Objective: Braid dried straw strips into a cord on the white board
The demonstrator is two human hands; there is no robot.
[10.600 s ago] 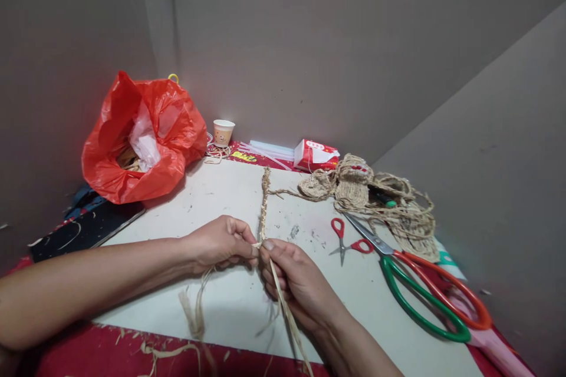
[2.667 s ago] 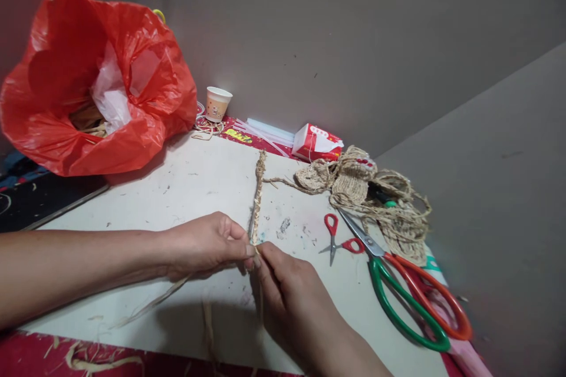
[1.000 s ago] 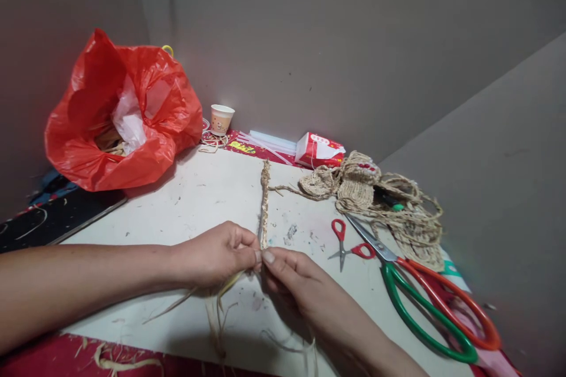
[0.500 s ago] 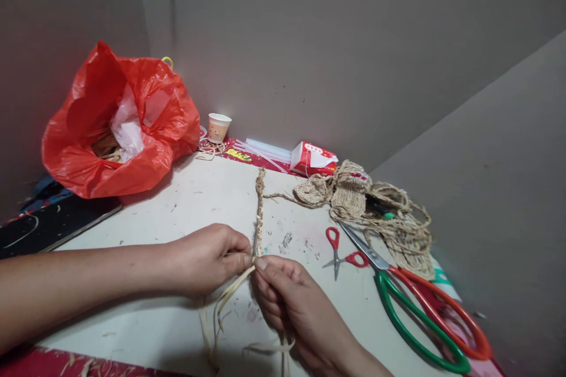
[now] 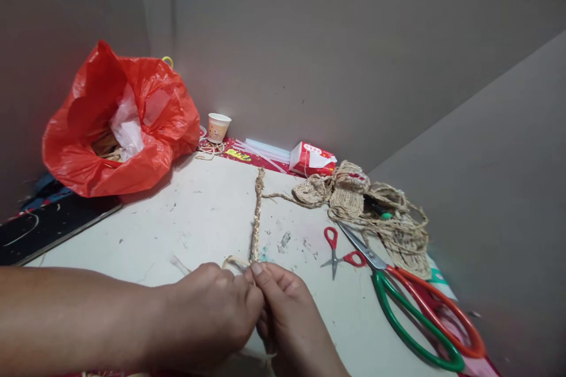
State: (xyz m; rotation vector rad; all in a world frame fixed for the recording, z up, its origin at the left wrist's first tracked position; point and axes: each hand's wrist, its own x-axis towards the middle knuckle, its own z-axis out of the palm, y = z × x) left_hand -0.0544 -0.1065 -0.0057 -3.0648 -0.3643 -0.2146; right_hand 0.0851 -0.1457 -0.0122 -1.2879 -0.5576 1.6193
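A thin braid of straw-coloured strands (image 5: 256,218) runs down the white tabletop toward me. At its lower end my right hand (image 5: 292,300) pinches it between thumb and forefinger. My left hand (image 5: 216,306) is closed beside it, palm down, touching the right fingers. From the left hand a pale strand (image 5: 234,260) loops up, while other loose ends hang below, mostly hidden by the hands. What the left fingers grip underneath is largely covered.
Coiled braided cord (image 5: 354,194) lies at the right, joined by a thin tail toward the braid. Nearby are small red scissors (image 5: 335,256) and large red-and-green-handled scissors (image 5: 375,262). A red plastic bag (image 5: 168,112), paper cup (image 5: 218,128) and red tissue pack (image 5: 312,159) stand behind.
My left hand has turned over and moved down and nearer, flicking a strand up into a loop. My right hand has shifted slightly, still pinching the braid's end.
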